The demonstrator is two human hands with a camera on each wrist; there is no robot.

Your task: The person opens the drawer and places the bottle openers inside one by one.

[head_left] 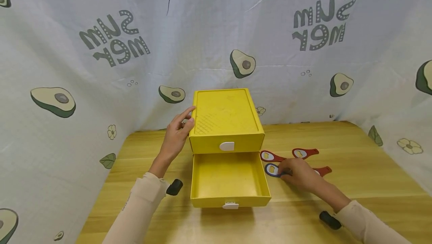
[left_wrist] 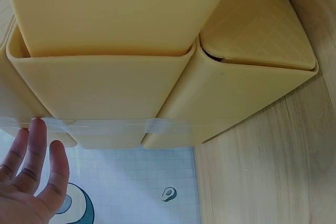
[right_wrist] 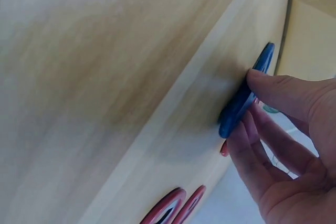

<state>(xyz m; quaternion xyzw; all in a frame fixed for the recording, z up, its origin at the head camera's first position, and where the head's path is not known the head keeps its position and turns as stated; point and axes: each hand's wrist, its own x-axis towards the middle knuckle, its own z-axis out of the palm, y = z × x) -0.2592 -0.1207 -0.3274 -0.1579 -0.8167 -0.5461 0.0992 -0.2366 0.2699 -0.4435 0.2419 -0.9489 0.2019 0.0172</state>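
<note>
A yellow two-drawer box (head_left: 226,112) stands on the wooden table, its lower drawer (head_left: 202,202) pulled out and its upper drawer in. My left hand (head_left: 175,135) touches the left side of the box near the top edge, fingers extended. In the left wrist view, the fingertips (left_wrist: 38,127) lie at a strip of clear tape along the box's side. With thumb and fingers, my right hand (head_left: 302,174) pinches the handle of a blue bottle opener (right_wrist: 244,98) low over the table, right of the drawer. Red bottle openers (head_left: 299,153) lie around that hand, one partly behind it.
The bare yellow floor of the lower drawer (head_left: 231,178) shows. A black wrist strap piece (head_left: 174,187) is by the left sleeve, another (head_left: 330,220) by the right. A printed cloth (head_left: 209,41) hangs behind the table (head_left: 152,206).
</note>
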